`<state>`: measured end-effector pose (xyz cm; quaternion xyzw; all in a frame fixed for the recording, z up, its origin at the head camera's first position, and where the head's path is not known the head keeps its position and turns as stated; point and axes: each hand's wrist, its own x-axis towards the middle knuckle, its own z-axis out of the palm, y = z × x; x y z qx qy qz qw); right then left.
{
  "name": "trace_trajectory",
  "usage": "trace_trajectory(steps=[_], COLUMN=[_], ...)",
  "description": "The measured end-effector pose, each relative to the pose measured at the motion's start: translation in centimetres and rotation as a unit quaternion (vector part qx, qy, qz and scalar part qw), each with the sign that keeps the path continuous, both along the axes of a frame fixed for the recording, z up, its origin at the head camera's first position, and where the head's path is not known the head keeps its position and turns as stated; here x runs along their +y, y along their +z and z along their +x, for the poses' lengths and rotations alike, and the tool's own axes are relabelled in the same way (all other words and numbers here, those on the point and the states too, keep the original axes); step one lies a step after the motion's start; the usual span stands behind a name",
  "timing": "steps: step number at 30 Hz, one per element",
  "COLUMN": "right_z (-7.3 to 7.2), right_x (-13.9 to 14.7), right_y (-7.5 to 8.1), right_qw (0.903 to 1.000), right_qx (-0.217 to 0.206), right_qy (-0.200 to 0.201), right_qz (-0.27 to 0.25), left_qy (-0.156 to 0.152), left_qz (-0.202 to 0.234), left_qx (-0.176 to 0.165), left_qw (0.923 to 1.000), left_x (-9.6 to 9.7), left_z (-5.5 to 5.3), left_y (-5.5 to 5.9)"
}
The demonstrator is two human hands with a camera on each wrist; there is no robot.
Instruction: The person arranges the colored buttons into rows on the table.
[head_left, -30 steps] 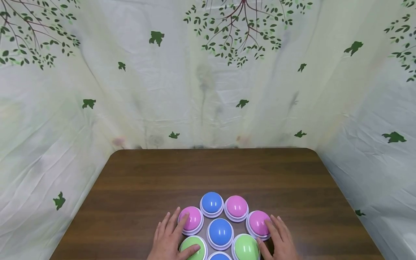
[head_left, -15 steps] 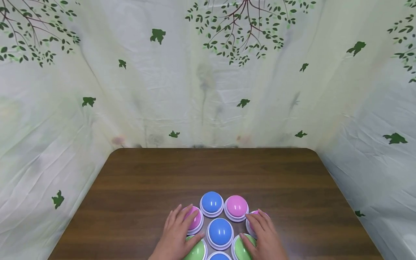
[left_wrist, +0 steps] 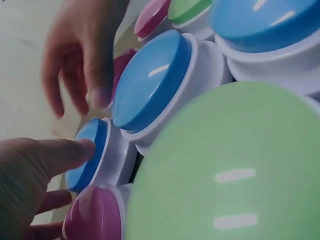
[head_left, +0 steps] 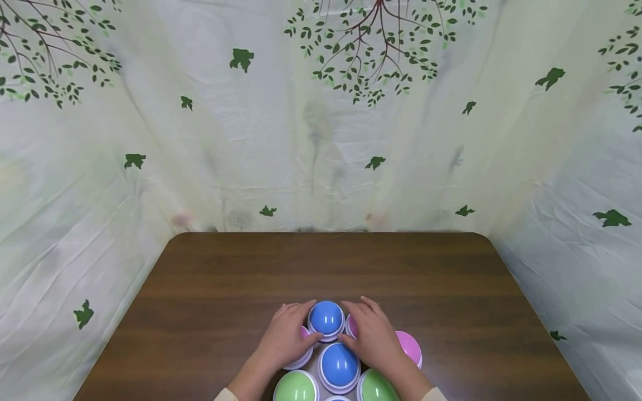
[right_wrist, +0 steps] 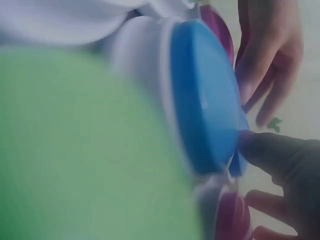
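Both hands frame the far blue dome button (head_left: 326, 317), which has a white round base. My left hand (head_left: 286, 336) is at its left, over a pink button (head_left: 304, 332) that it partly hides. My right hand (head_left: 371, 336) is at its right, covering most of another pink button (head_left: 351, 327). Fingers of both hands are extended and slightly bent, thumbs pointing inward. In the left wrist view, the left thumb (left_wrist: 65, 155) overlaps the far blue button (left_wrist: 90, 150); contact is unclear. The middle blue button (head_left: 339, 365) stands just below the thumbs.
Two green buttons (head_left: 296, 387) (head_left: 377, 386) stand nearest the person, and a pink button (head_left: 409, 348) stands at the right. A white rim (head_left: 337, 398) shows at the bottom edge. All stand close together on a brown wooden table (head_left: 321, 267); a leaf-patterned curtain (head_left: 321, 139) hangs behind.
Both hands have moved forward and inward, from the outer pink and green buttons to either side of the far blue button. The buttons keep their arrangement.
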<state>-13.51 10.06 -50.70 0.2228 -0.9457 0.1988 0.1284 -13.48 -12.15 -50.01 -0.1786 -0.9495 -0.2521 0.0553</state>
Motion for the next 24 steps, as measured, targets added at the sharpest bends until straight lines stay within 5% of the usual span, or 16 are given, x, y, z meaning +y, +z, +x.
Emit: trace_trajectory(steps=[7,15,24], right_z=[-2.0,-3.1,-5.8], right_x=[-1.6,-2.1,-2.8], right_y=[0.5,1.1,1.5], right_qw=[0.9969,0.9921,0.9884], right_qx=[-0.039,-0.076,-0.118], right_qy=[0.041,0.063,0.071], right_qz=[0.055,0.077,0.064], left_qy=[0.0,-0.008,0.018], left_qz=[-0.036,-0.068,-0.028], left_qx=[-0.028,-0.01,-0.052], left_qw=[0.999,0.9976,0.9981], left_x=[0.8,1.0,0.1], left_z=[-1.2,-2.1,-3.7], left_y=[-0.1,-0.1,0.3])
